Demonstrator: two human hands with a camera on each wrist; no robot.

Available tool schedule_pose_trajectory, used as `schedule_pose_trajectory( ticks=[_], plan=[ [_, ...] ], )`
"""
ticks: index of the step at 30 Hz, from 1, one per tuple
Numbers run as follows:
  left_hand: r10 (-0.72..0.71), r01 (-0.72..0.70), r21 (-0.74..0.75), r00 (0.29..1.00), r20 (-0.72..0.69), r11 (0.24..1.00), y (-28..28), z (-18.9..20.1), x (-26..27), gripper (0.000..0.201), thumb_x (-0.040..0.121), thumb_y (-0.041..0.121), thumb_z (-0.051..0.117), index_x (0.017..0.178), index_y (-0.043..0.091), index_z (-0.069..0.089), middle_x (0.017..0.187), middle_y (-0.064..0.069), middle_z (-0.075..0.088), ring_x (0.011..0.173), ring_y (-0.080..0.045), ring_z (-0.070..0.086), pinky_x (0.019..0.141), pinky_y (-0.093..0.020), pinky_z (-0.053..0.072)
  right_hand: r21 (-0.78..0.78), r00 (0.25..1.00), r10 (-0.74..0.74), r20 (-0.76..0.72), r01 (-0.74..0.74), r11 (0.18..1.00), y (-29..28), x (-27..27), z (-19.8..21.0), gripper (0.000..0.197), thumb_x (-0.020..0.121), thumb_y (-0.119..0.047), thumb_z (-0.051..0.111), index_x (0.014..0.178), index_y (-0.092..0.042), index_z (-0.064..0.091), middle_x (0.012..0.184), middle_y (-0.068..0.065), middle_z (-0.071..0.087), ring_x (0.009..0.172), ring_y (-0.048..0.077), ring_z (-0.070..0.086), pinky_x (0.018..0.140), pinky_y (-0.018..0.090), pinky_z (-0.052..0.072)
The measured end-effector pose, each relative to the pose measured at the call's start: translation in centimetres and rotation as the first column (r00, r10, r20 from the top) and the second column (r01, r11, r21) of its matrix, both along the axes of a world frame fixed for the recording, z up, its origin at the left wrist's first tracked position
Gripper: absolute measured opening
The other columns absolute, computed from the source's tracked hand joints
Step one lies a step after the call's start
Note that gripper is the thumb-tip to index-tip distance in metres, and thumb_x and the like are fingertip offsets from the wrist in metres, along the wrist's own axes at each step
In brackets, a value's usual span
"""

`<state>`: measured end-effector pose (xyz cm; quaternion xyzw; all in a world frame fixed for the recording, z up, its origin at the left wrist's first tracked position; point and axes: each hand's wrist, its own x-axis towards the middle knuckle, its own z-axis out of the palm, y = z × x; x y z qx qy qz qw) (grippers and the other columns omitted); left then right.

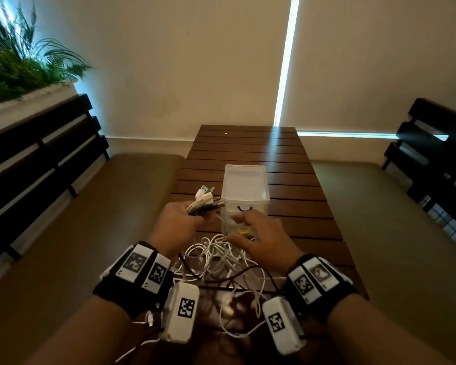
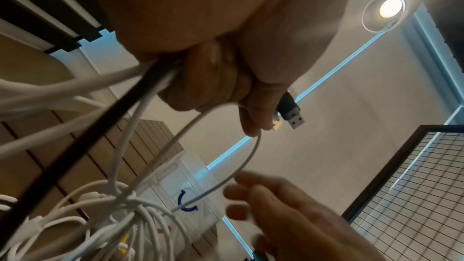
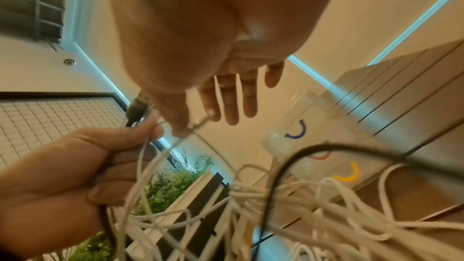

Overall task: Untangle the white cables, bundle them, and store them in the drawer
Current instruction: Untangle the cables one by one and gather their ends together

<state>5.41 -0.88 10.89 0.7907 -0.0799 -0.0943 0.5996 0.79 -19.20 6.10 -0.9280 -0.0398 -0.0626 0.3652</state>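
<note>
A tangle of white cables (image 1: 216,256) (image 3: 314,195) lies on the near end of the slatted wooden table (image 1: 248,143), with a black cable (image 1: 234,275) (image 2: 88,136) running through it. My left hand (image 1: 182,219) (image 2: 226,86) is raised and grips a bunch of cable ends, their plugs (image 1: 207,198) (image 2: 291,110) sticking out past the fist. My right hand (image 1: 256,233) (image 3: 226,98) hovers with straight fingers in front of the clear plastic drawer unit (image 1: 245,185) (image 3: 308,118). Thumb and forefinger touch a thin white cable looping down from the left hand. The drawers look closed.
Cushioned benches flank the table, with dark slatted backrests (image 1: 37,154) on both sides. A planter of green plants (image 1: 16,69) sits behind the left bench. A black-framed wire mesh panel (image 2: 414,195) stands off to one side. The table's far half is bare wood.
</note>
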Motion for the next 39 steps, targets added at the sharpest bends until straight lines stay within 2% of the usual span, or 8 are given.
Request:
schedule_pose_trajectory(
  ticks=[4, 11, 17, 21, 25, 30, 36, 39],
  plan=[
    [-0.047, 0.047, -0.01, 0.998, 0.032, 0.999, -0.3, 0.5, -0.7, 0.008, 0.085, 0.002, 0.067, 0.084, 0.01, 0.069, 0.036, 0.012, 0.051, 0.03, 0.004, 0.042, 0.038, -0.011, 0.032, -0.024, 0.987, 0.069, -0.142, -0.073, 0.997, 1.6, 2.1, -0.3, 0.009, 0.088, -0.028, 0.065, 0.096, -0.025, 0.068, 0.093, -0.005, 0.067, 0.082, 0.009, 0.059, 0.079, 0.031, 0.05],
    [0.089, -0.098, 0.111, 0.993, 0.081, 0.989, 2.1, -0.8, 0.9, 0.013, 0.082, 0.004, 0.071, 0.088, 0.014, 0.075, 0.041, 0.01, 0.053, 0.032, 0.001, 0.037, 0.038, -0.015, 0.03, -0.302, 0.95, 0.001, -0.311, -0.099, 0.948, -0.6, 2.7, -0.5, 0.007, 0.086, -0.029, 0.063, 0.082, -0.024, 0.06, 0.085, -0.008, 0.062, 0.091, 0.017, 0.059, 0.094, 0.043, 0.043],
    [0.184, -0.237, 0.281, 0.962, 0.203, 0.93, 3.3, -0.7, 2.1, 0.007, 0.079, 0.01, 0.073, 0.082, 0.016, 0.072, 0.059, -0.001, 0.059, 0.053, -0.014, 0.051, 0.049, -0.025, 0.034, 0.447, 0.992, -0.028, -0.121, 0.08, 0.891, -2.5, 2.5, 1.7, 0.017, 0.083, 0.002, 0.068, 0.08, -0.013, 0.061, 0.077, 0.011, 0.067, 0.072, 0.023, 0.066, 0.07, 0.034, 0.057],
    [0.226, -0.291, 0.236, 0.937, 0.268, 0.927, 2.3, -0.7, 1.6, 0.012, 0.077, 0.012, 0.074, 0.074, 0.023, 0.069, 0.067, -0.005, 0.066, 0.066, -0.023, 0.063, 0.059, -0.028, 0.045, 0.21, 0.989, -0.018, -0.145, 0.048, 0.977, -2.3, 2.6, 2.4, 0.011, 0.079, -0.007, 0.075, 0.079, -0.013, 0.066, 0.08, 0.011, 0.07, 0.07, 0.015, 0.065, 0.067, 0.027, 0.055],
    [0.04, -0.069, 0.121, 0.972, 0.23, 0.99, -0.6, -0.5, -0.3, 0.011, 0.075, 0.024, 0.081, 0.081, 0.017, 0.075, 0.065, -0.002, 0.07, 0.055, -0.004, 0.06, 0.054, -0.022, 0.047, -0.004, 0.998, -0.041, -0.057, 0.041, 0.999, -0.2, 3.1, 3.2, 0.021, 0.073, -0.019, 0.081, 0.063, -0.021, 0.063, 0.068, -0.004, 0.065, 0.065, 0.007, 0.06, 0.06, 0.021, 0.048],
    [-0.043, -0.014, 0.289, 0.981, 0.189, 0.957, -1.2, -1.0, -0.1, 0.012, 0.08, 0.008, 0.071, 0.071, 0.016, 0.071, 0.05, 0.006, 0.055, 0.037, 0.0, 0.042, 0.04, -0.012, 0.031, 0.229, 0.989, 0.036, -0.146, -0.001, 0.974, 0.2, 3.0, 3.4, 0.022, 0.076, -0.016, 0.078, 0.066, -0.023, 0.06, 0.068, -0.004, 0.063, 0.062, 0.006, 0.056, 0.058, 0.013, 0.045],
    [0.019, -0.062, 0.269, 0.987, 0.161, 0.961, 0.0, 0.1, 0.5, 0.019, 0.082, -0.001, 0.063, 0.088, 0.015, 0.072, 0.054, 0.001, 0.053, 0.04, -0.006, 0.041, 0.039, -0.016, 0.031, 0.596, 0.893, 0.241, -0.379, 0.037, 0.802, -1.5, 1.5, 1.7, 0.028, 0.097, -0.027, 0.053, 0.093, -0.005, 0.069, 0.087, 0.012, 0.066, 0.077, 0.02, 0.059, 0.074, 0.03, 0.047],
    [0.059, -0.095, 0.229, 0.986, 0.158, 0.969, 0.4, -0.2, 1.1, 0.018, 0.081, -0.002, 0.065, 0.085, 0.014, 0.072, 0.051, 0.002, 0.05, 0.035, -0.002, 0.037, 0.038, -0.015, 0.03, 0.404, 0.893, 0.232, -0.386, -0.063, 0.913, -1.7, 1.6, 1.0, 0.011, 0.093, -0.015, 0.059, 0.088, -0.01, 0.068, 0.085, 0.007, 0.065, 0.081, 0.019, 0.058, 0.081, 0.037, 0.048]
  ],
)
